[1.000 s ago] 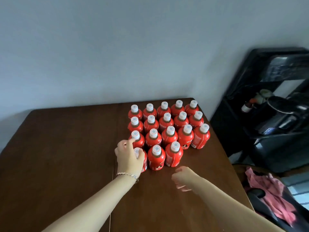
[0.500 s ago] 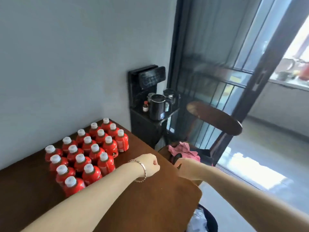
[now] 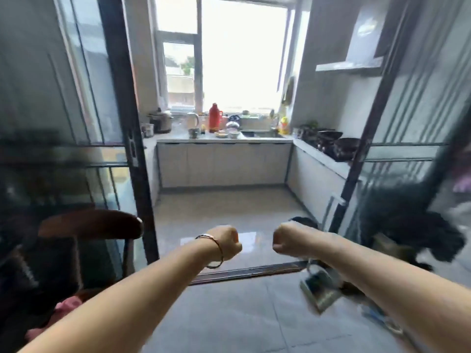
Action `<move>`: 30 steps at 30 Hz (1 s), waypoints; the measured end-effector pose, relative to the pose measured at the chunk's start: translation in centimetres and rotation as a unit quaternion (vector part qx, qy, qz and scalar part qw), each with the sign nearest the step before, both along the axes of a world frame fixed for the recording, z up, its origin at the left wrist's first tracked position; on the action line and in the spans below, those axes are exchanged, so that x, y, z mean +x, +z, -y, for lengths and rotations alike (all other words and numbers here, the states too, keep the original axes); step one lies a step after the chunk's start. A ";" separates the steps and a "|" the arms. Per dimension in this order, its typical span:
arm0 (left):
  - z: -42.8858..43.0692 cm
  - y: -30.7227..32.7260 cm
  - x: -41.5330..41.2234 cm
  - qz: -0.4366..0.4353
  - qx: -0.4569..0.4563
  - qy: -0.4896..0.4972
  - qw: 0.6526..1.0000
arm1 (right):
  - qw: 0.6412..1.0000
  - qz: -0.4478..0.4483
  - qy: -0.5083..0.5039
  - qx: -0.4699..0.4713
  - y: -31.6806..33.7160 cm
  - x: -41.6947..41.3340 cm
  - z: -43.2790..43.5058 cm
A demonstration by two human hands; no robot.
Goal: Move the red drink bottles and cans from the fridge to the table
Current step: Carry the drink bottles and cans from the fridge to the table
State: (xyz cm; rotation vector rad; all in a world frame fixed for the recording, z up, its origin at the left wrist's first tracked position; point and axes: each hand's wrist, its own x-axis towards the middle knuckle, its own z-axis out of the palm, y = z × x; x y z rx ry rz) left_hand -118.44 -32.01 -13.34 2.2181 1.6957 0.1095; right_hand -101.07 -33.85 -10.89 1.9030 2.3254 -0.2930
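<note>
Neither the red drink bottles, the table nor the fridge is in view. My left hand, with a bracelet at the wrist, is held out in front of me as a fist and holds nothing. My right hand is held out beside it, a short gap apart, also curled into a fist and empty. Both hang over the tiled floor before a kitchen doorway.
A black-framed glass sliding door stands at the left and another at the right, with a floor track between. A wooden chair with pink cloth is at lower left. Kitchen counter lies ahead. Dark clutter sits at right.
My view has swung right, from the table with the red bottles to the kitchen doorway. My left hand left the bottle it touched. Both hands are now empty fists in front of me.
</note>
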 end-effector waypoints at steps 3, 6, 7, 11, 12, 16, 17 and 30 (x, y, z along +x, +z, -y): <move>-2.7 1.9 11.7 -0.018 0.034 -0.079 0.996 | 0.998 0.000 -0.054 0.016 2.2 10.6 -0.7; -5.6 4.5 23.1 -0.033 0.067 -0.149 0.986 | 0.991 -0.009 -0.131 0.025 5.0 21.2 -1.5; -6.5 5.5 27.2 -0.030 0.076 -0.175 0.981 | 0.987 -0.013 -0.157 0.032 5.7 25.0 -1.7; -9.9 9.0 39.6 -0.039 0.091 -0.253 0.962 | 0.966 -0.002 -0.255 0.051 7.9 36.7 -2.1; -10.9 9.8 42.8 -0.034 0.098 -0.270 0.957 | 0.959 0.000 -0.279 0.050 8.5 39.6 -2.1; -14.4 11.6 55.2 -0.023 0.147 -0.356 0.923 | 0.925 0.000 -0.376 0.062 10.1 50.3 -2.1; -15.0 12.0 57.9 -0.019 0.158 -0.376 0.913 | 0.918 0.001 -0.393 0.062 10.3 52.6 -2.0; -17.2 14.3 92.5 0.011 0.210 -0.559 0.802 | 0.782 0.009 -0.608 0.138 12.9 78.7 -1.5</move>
